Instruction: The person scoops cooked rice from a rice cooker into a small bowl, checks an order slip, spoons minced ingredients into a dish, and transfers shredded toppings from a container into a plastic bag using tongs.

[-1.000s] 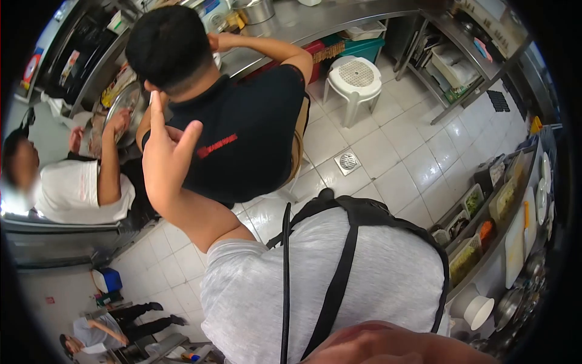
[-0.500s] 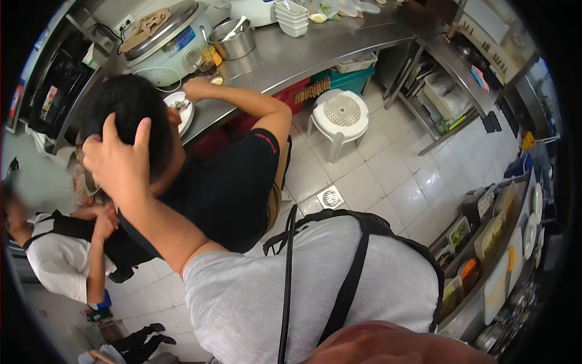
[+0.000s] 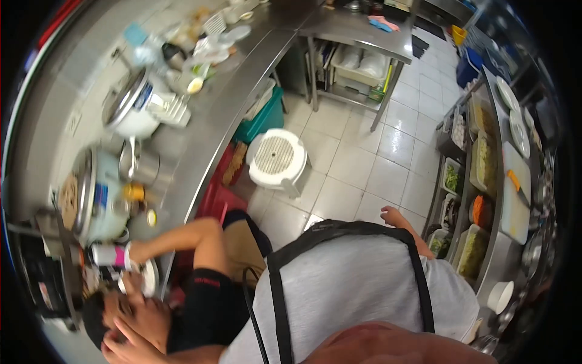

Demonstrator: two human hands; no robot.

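My left hand [image 3: 129, 344] is at the lower left, fingers spread against the head of a co-worker in a black shirt [image 3: 209, 303]. It appears to hold no object. My right hand [image 3: 394, 216] shows small beyond my apron strap [image 3: 418, 273], above the tiled floor. Its fingers are too small and partly hidden to read, and I make out no object there. The co-worker's own hand [image 3: 138, 253] is beside a white and pink container [image 3: 109, 255], over a white plate [image 3: 149, 280] on the steel counter [image 3: 200, 133].
A white stool [image 3: 276, 156] stands on the floor ahead. Large cookers [image 3: 103, 200] and a steel pot [image 3: 142, 164] line the left counter. At right, a prep station holds food tubs [image 3: 482, 161] and a cutting board [image 3: 515, 200] with an orange-handled knife [image 3: 517, 184].
My view has swung right. My left hand stays at the co-worker's head, now lower in view, and that head has turned. My right hand has come into view.
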